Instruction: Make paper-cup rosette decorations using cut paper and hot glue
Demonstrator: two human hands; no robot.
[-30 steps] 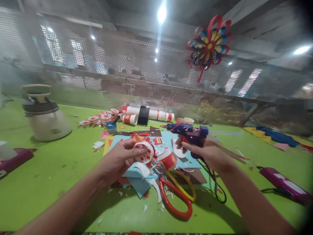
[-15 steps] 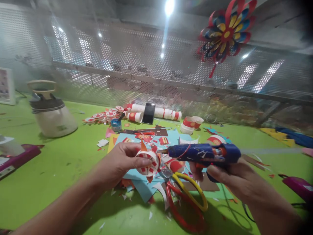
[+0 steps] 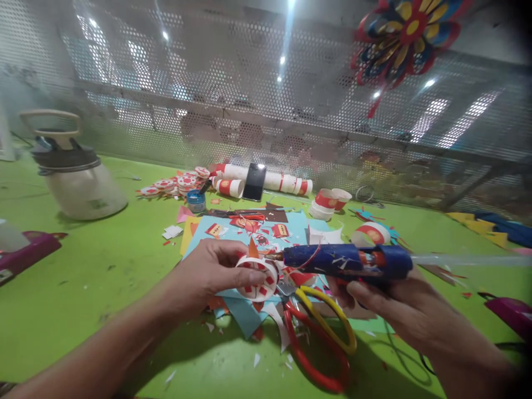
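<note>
Head view, only one going: left hand [image 3: 218, 269] has the disc [image 3: 257, 282] pinched, thumb across its red-and-white face, fingers mostly tucked behind where I can't see them. It's up over the blue paper [image 3: 198, 237], just left of the glue gun [image 3: 322, 261]. Right hand [image 3: 394, 305] is wrapped round the gun's handle, so the grip's pretty much covered. Nozzle's right by the orange spike [image 3: 252, 249]; honestly can't tell if it's touching. The scissors [image 3: 320, 332] lie below, handles showing, blades partly lost behind the disc. Cord [image 3: 401, 354] vanishes under the right wrist. Purple thing [image 3: 509, 313] and hanging flower [image 3: 413, 33] are both cut off at the edges.
</note>
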